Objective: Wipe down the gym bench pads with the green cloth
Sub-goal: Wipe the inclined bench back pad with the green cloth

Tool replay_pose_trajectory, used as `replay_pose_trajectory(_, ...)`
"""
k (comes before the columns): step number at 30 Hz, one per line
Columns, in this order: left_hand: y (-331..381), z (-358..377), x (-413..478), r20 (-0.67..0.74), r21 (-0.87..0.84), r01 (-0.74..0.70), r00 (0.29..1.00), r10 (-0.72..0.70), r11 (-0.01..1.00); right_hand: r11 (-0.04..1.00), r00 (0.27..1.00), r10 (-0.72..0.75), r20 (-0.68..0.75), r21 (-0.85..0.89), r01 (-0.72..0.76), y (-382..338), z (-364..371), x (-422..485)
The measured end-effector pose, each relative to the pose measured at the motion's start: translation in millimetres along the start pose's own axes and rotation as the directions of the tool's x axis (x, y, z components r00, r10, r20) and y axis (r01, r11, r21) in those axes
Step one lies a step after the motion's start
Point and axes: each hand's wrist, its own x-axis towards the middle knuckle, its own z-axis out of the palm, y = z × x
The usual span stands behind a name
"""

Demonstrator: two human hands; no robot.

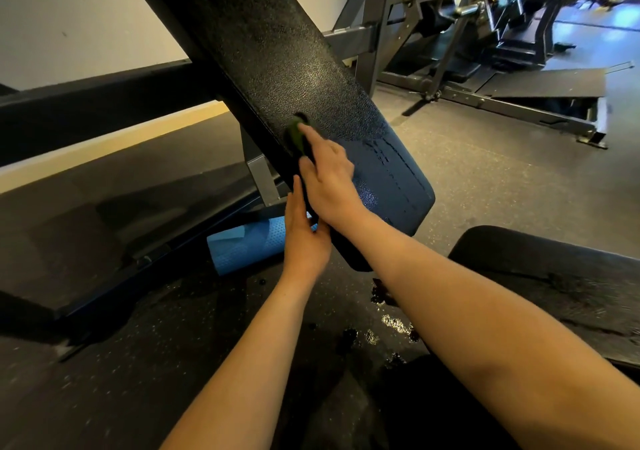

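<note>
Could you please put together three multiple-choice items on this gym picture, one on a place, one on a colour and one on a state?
1. Where does the blue roll lie?
A. On the floor under the slanted back pad
B. On the seat pad
C. On the far machine

2. What colour is the cloth under the right hand?
A. Orange
B. White
C. Green

3. How does the lower end of the back pad look?
A. Torn open
B. Wet, with streaks and drops
C. Covered by a towel

Answers:
1. A: the roll rests on the dark floor beneath the pad, behind the left hand.
2. C: a green edge shows past the fingertips pressing it on the pad.
3. B: shiny streaks and beads run along the pad's lower end.
</note>
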Motion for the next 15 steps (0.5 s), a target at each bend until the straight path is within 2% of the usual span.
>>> replay_pose_trajectory(3, 1, -3, 0, 0.015, 0.013, 0.057, 0.998, -0.057, 0.998, 0.985, 0.984, -0.173, 0.05, 0.035, 0.171, 4, -1, -9)
replay_pose_trajectory(6, 3, -2, -3, -0.007, -0.011, 0.057, 0.998, -0.057, 0.998, 0.967, 0.973, -0.23, 0.03, -0.109, 0.232, 30, -9, -49)
replay_pose_trajectory(11, 12, 3, -7, 0.012, -0.025, 0.045, 0.999, -0.044, 0.999, 0.978, 0.99, 0.026, -0.141, -0.203, -0.054, 66, -25, -126)
replay_pose_trajectory(15, 14, 10, -12, 0.034, -0.04, 0.064, 0.997, -0.063, 0.997, 0.98, 0.962, 0.145, -0.232, -0.102, -0.172, 59, -21, -112)
